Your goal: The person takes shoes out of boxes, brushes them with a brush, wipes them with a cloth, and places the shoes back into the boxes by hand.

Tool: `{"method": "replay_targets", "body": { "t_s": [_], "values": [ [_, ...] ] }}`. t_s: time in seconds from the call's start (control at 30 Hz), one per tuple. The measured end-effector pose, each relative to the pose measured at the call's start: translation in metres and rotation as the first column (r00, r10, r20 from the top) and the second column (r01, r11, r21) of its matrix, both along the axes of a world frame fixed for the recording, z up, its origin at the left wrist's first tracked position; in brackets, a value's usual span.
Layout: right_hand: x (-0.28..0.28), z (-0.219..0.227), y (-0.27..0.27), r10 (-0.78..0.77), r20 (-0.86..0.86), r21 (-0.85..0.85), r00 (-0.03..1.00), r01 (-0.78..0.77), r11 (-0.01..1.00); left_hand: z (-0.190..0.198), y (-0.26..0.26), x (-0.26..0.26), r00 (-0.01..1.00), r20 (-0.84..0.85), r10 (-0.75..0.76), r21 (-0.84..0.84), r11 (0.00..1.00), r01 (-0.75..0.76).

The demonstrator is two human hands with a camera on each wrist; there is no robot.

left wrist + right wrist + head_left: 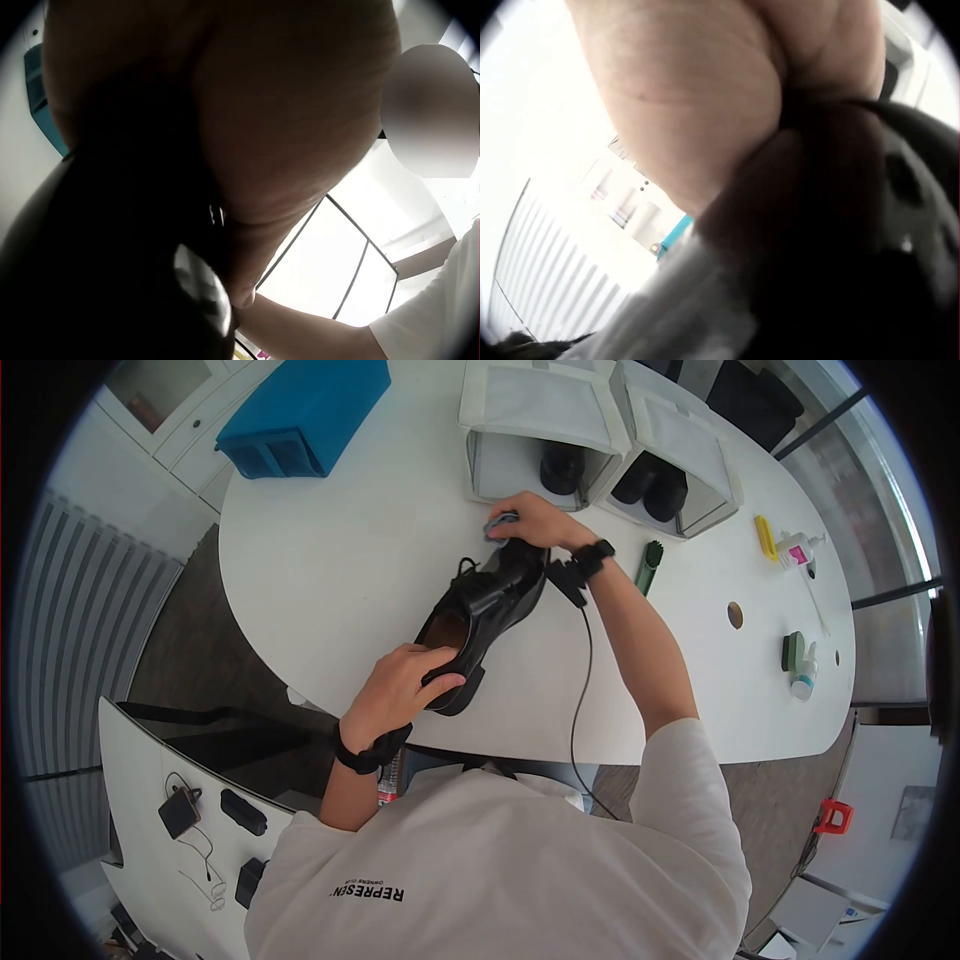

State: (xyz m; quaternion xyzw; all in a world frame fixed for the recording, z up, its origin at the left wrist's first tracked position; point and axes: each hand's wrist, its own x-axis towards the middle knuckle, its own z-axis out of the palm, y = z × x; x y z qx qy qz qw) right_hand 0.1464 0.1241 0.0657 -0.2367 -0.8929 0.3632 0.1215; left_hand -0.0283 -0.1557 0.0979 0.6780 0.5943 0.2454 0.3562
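Observation:
A black leather lace-up shoe [490, 608] lies at a slant over the white table [310, 580], toe pointing away from me. My left hand [395, 686] grips it at the heel, thumb on one side of the opening and fingers at the other. At the toe, my right hand [538, 520] holds a grey-blue cloth [500, 526] against the leather. The left wrist view is mostly filled by the shaded palm [292, 112] and the shoe's glossy dark side [97, 292]. In the right wrist view the palm [682, 97] hides most of the contact.
Two white open-fronted boxes [545, 400] with dark objects inside stand behind my right hand. A blue case [310, 410] sits back left. To the right lie a green brush [650, 565], a yellow object [765, 537] and pump bottles [797, 550]. A cable [590, 660] trails from my right wrist.

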Motion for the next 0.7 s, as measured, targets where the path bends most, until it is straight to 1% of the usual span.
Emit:
{"method": "replay_targets", "body": {
  "t_s": [0.03,0.07,0.1,0.13,0.17,0.2,0.23,0.27,0.3,0.33,0.37,0.4,0.43,0.5,0.53,0.57,0.6,0.63,0.67,0.7],
  "values": [
    [0.011,-0.001,-0.006,-0.071,-0.026,-0.079,0.997,0.069,0.995,-0.005,0.0,-0.001,0.998,-0.038,-0.043,0.05,0.998,0.045],
    [0.02,-0.004,-0.013,-0.134,-0.104,-0.103,0.986,0.123,0.987,-0.006,0.001,0.0,0.993,-0.078,-0.089,0.098,0.99,0.097],
    [0.028,-0.006,-0.02,-0.142,-0.101,-0.104,0.985,0.131,0.986,-0.006,0.002,0.0,0.992,-0.075,-0.098,0.097,0.99,0.105],
    [0.036,-0.006,-0.029,-0.279,-0.161,-0.127,0.947,0.26,0.957,-0.003,0.003,0.001,0.993,-0.072,-0.093,0.048,0.994,0.096],
    [0.042,-0.005,-0.037,-0.409,-0.218,-0.158,0.886,0.382,0.911,0.0,0.005,0.001,0.994,-0.071,-0.087,-0.001,0.996,0.087],
    [0.048,-0.008,-0.043,-0.457,-0.255,-0.187,0.852,0.42,0.888,0.001,0.006,-0.001,0.993,-0.07,-0.098,-0.006,0.995,0.098],
    [0.051,-0.009,-0.05,-0.469,-0.251,-0.191,0.847,0.432,0.882,0.001,0.007,-0.006,0.993,-0.054,-0.101,0.054,0.993,0.104],
    [0.053,-0.01,-0.057,-0.443,-0.341,-0.132,0.829,0.425,0.896,0.001,0.009,-0.008,0.994,-0.035,-0.107,0.115,0.987,0.11],
    [0.053,-0.011,-0.065,-0.407,-0.428,-0.067,0.807,0.42,0.905,0.001,0.009,-0.008,0.992,-0.033,-0.121,0.114,0.986,0.124],
    [0.053,-0.006,-0.074,-0.414,-0.41,-0.032,0.812,0.441,0.897,0.002,0.009,-0.009,0.996,-0.051,-0.076,0.124,0.989,0.082],
    [0.053,-0.004,-0.082,-0.419,-0.411,-0.03,0.81,0.447,0.894,0.007,0.01,-0.007,0.997,-0.069,-0.027,0.135,0.99,0.036],
    [0.053,-0.001,-0.089,-0.412,-0.409,-0.006,0.814,0.449,0.893,0.014,0.012,-0.004,0.995,-0.096,-0.006,0.048,0.999,0.011],
    [0.052,0.0,-0.096,-0.403,-0.407,0.017,0.819,0.448,0.894,0.021,0.013,0.0,0.995,-0.098,-0.004,0.048,0.999,0.009],
    [0.053,0.0,-0.114,-0.401,-0.397,0.009,0.825,0.441,0.898,0.029,0.015,0.004,0.941,-0.333,0.05,0.099,0.995,-0.018],
    [0.055,0.001,-0.126,-0.405,-0.306,-0.118,0.862,0.388,0.914,0.028,0.017,0.002,0.941,-0.334,0.054,0.098,0.995,-0.022],
    [0.058,0.001,-0.139,-0.395,-0.212,-0.248,0.894,0.342,0.906,0.025,0.021,-0.001,0.927,-0.373,0.024,0.085,0.996,0.009],
    [0.058,-0.003,-0.153,-0.396,-0.212,-0.248,0.894,0.342,0.906,0.021,0.024,-0.004,0.911,-0.412,-0.008,0.073,0.996,0.042],
    [0.057,-0.01,-0.167,-0.403,-0.246,-0.136,0.882,0.38,0.915,0.015,0.026,-0.007,0.911,-0.411,-0.009,0.072,0.996,0.042],
    [0.055,-0.014,-0.177,-0.406,-0.28,-0.024,0.87,0.416,0.909,0.008,0.028,-0.01,0.904,-0.428,-0.004,0.145,0.987,0.073],
    [0.055,-0.016,-0.183,-0.412,-0.28,-0.029,0.867,0.422,0.906,0.002,0.029,-0.012,0.895,-0.447,-0.003,0.213,0.971,0.109]
  ]
}}
